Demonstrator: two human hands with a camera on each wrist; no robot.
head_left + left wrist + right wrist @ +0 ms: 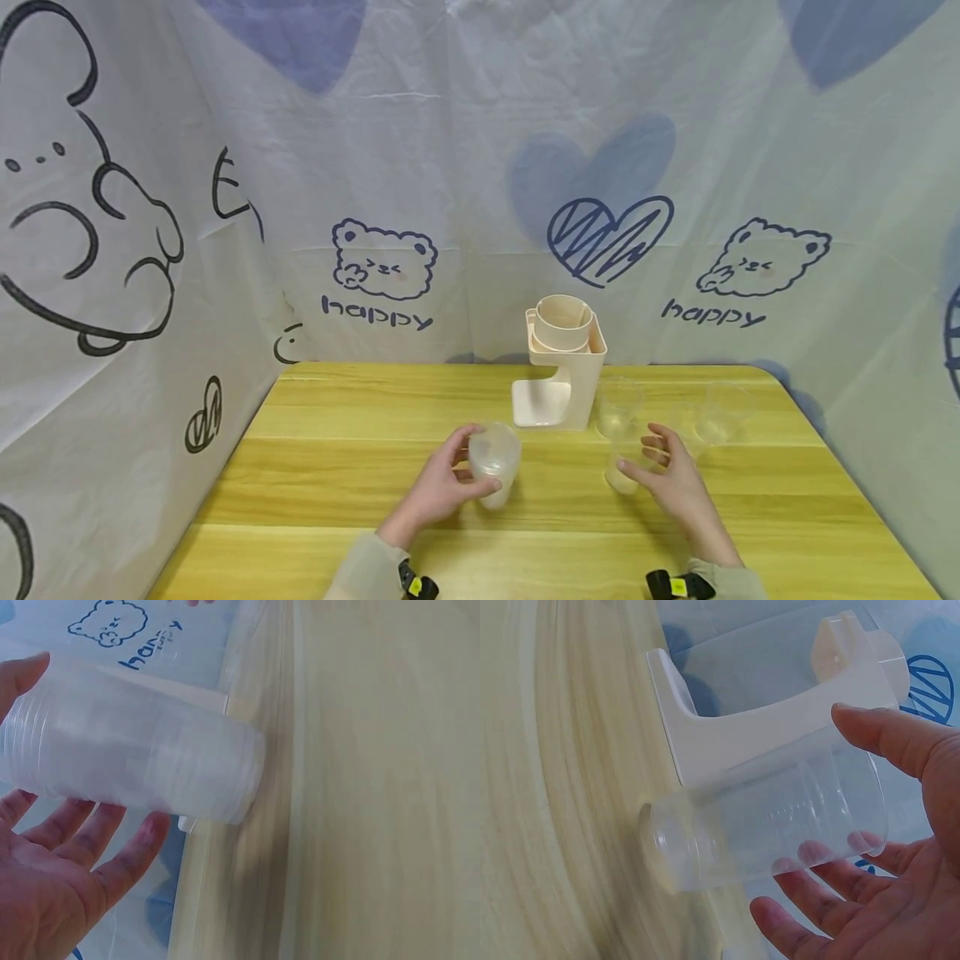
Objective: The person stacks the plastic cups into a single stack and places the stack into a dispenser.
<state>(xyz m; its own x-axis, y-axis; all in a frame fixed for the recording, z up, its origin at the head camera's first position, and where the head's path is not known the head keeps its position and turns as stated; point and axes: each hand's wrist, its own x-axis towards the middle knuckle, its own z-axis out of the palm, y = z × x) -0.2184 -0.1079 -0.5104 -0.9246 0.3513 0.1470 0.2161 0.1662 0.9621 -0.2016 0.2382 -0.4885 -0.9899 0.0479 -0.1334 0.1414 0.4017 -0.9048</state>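
A stack of clear plastic cups (495, 454) stands left of the middle of the table. My left hand (442, 479) curves round its side, thumb in front and fingers behind; the left wrist view shows the layered rims of the stack (142, 742) between thumb and fingertips. A single clear plastic cup (772, 817) with faint side markings stands on the right. My right hand (675, 479) holds it loosely, thumb on one side and fingers on the other, some fingertips showing through the clear wall.
Behind the hands stands a cream holder (585, 383) with a round cup on top and a low tray. More clear cups (716, 417) stand at the back right of the wooden table (337, 467). A printed cloth (450, 167) hangs behind the far edge.
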